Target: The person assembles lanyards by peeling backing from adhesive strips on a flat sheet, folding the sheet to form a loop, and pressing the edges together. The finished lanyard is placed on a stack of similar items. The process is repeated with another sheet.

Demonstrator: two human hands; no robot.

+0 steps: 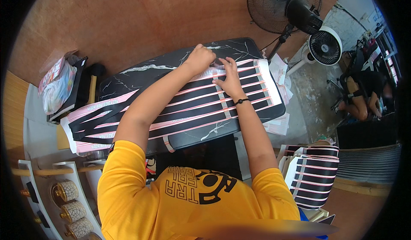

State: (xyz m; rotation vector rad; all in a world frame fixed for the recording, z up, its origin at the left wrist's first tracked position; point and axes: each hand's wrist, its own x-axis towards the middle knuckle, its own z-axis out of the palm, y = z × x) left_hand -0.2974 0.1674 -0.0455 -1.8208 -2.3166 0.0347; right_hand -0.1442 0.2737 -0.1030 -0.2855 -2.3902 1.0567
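A long pink-and-white printed sheet lies slantwise on the black marbled table. Several black strips run side by side along it, their loose left ends crossing over one another. Greyish tape bands cross the strips near the right end. At the sheet's far edge, my left hand is closed, its fingertips pinched; what is in them is hidden. My right hand rests just right of it, fingers apart over the strips beside a tape band. A small dark shiny piece shows between the hands.
A short tape piece hangs at the table's near edge. Two fans stand beyond the right end. Stacked striped sheets lie at lower right. Left are a plastic bag and a shelf with jars. Another person sits far right.
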